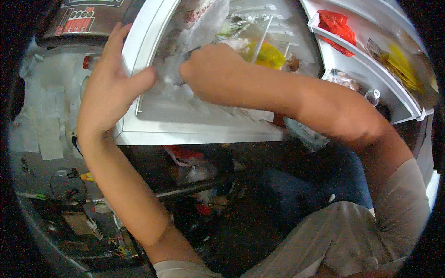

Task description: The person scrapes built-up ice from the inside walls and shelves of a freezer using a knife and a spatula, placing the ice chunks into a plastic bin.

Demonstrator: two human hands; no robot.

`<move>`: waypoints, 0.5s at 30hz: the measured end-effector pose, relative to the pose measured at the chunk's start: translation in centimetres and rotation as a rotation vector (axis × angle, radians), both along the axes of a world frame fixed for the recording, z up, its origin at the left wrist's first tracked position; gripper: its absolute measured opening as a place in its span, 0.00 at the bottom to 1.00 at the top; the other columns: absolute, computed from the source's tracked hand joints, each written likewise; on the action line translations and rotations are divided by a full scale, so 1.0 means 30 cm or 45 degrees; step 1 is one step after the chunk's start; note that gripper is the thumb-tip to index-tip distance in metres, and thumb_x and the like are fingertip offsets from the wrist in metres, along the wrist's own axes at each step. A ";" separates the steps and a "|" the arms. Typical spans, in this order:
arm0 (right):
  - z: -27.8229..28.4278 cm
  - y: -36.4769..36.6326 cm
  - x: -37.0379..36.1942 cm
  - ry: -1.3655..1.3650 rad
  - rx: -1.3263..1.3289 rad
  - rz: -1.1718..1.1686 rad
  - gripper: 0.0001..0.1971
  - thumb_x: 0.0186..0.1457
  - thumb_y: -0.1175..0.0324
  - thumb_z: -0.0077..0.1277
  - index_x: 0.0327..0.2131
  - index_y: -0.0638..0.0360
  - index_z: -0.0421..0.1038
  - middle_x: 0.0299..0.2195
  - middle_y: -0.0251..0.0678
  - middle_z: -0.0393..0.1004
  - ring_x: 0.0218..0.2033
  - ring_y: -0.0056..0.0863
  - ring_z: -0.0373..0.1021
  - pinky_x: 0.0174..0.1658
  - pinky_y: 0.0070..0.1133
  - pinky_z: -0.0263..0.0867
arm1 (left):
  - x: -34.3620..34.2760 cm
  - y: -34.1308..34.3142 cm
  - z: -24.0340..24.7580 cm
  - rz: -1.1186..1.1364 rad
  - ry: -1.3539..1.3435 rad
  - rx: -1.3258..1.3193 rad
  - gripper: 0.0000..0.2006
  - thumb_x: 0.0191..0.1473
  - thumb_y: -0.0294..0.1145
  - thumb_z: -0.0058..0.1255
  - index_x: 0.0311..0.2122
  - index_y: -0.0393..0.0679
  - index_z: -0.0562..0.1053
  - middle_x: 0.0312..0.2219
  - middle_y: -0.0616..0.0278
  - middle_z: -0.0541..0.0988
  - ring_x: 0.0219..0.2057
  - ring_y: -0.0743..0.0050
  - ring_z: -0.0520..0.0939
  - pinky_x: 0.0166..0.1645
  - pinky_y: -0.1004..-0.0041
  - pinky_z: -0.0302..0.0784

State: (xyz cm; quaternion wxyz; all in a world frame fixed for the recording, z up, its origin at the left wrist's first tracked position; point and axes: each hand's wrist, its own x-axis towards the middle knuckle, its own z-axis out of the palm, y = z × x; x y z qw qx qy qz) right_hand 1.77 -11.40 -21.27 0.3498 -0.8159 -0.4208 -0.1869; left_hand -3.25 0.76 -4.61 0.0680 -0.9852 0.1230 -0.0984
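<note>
Frost and ice (174, 69) coat the inside of an opened white freezer compartment (199, 137). My right hand (211, 69) reaches in from the right, its fingers closed in a fist against the frost. A small dark piece of something (191, 53) shows at the fist's left side; its kind is hidden. My left hand (109, 83) braces on the white left edge of the freezer, thumb spread from the stretched fingers. Behind the right hand lie a yellow plastic bag (269, 55) and a clear divider (262, 39), with frosted packages farther back.
The opened door has shelves (389, 69) at the right, holding a red bag (334, 30), a yellow package (403, 67) and a small bottle (372, 96). A dark appliance (79, 23) stands at the far left on a cluttered surface. Bags and loose items lie below the freezer.
</note>
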 end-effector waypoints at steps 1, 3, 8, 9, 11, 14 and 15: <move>0.009 0.002 0.006 -0.011 0.000 0.013 0.08 0.46 0.68 0.55 0.27 0.63 0.78 0.27 0.48 0.78 0.29 0.47 0.77 0.34 0.37 0.73 | 0.000 0.023 0.001 0.001 -0.019 0.036 0.42 0.40 0.39 0.58 0.61 0.32 0.60 0.62 0.39 0.60 0.64 0.52 0.63 0.65 0.67 0.56; 0.056 -0.022 0.007 -0.018 0.037 0.069 0.11 0.50 0.69 0.50 0.33 0.63 0.79 0.28 0.48 0.79 0.31 0.48 0.78 0.34 0.41 0.74 | -0.006 0.043 0.016 0.010 -0.036 0.067 0.42 0.40 0.39 0.58 0.61 0.31 0.59 0.63 0.38 0.60 0.64 0.50 0.63 0.65 0.67 0.56; 0.130 -0.033 -0.039 -0.032 0.079 -0.013 0.10 0.49 0.69 0.50 0.31 0.62 0.80 0.28 0.48 0.80 0.31 0.48 0.78 0.34 0.40 0.74 | 0.019 0.071 0.045 -0.032 -0.063 0.126 0.44 0.40 0.41 0.59 0.61 0.29 0.58 0.63 0.37 0.58 0.65 0.48 0.61 0.66 0.66 0.55; 0.125 -0.030 -0.031 -0.020 0.091 -0.047 0.10 0.50 0.69 0.50 0.30 0.62 0.80 0.28 0.48 0.80 0.32 0.48 0.78 0.34 0.40 0.75 | 0.019 0.081 0.034 -0.040 -0.062 0.119 0.44 0.40 0.41 0.59 0.61 0.29 0.58 0.63 0.37 0.58 0.65 0.48 0.61 0.66 0.66 0.55; 0.108 -0.053 -0.044 -0.071 0.043 -0.068 0.09 0.49 0.70 0.50 0.29 0.61 0.80 0.28 0.48 0.80 0.32 0.46 0.78 0.34 0.39 0.75 | 0.022 0.092 0.015 -0.080 -0.068 0.050 0.44 0.40 0.42 0.58 0.61 0.28 0.58 0.63 0.36 0.57 0.65 0.47 0.59 0.67 0.66 0.53; 0.136 -0.155 -0.029 -0.124 -0.032 -0.136 0.08 0.48 0.70 0.51 0.29 0.60 0.80 0.28 0.48 0.80 0.32 0.44 0.79 0.34 0.38 0.75 | 0.009 0.069 0.017 -0.078 -0.069 0.106 0.44 0.40 0.42 0.58 0.61 0.28 0.57 0.64 0.35 0.55 0.66 0.46 0.58 0.67 0.66 0.53; 0.137 -0.190 -0.021 -0.102 -0.075 -0.180 0.08 0.47 0.70 0.52 0.29 0.60 0.80 0.28 0.48 0.80 0.32 0.43 0.79 0.34 0.38 0.75 | 0.002 0.040 0.019 -0.067 -0.035 0.064 0.44 0.40 0.41 0.58 0.62 0.29 0.57 0.64 0.34 0.54 0.65 0.46 0.59 0.67 0.66 0.53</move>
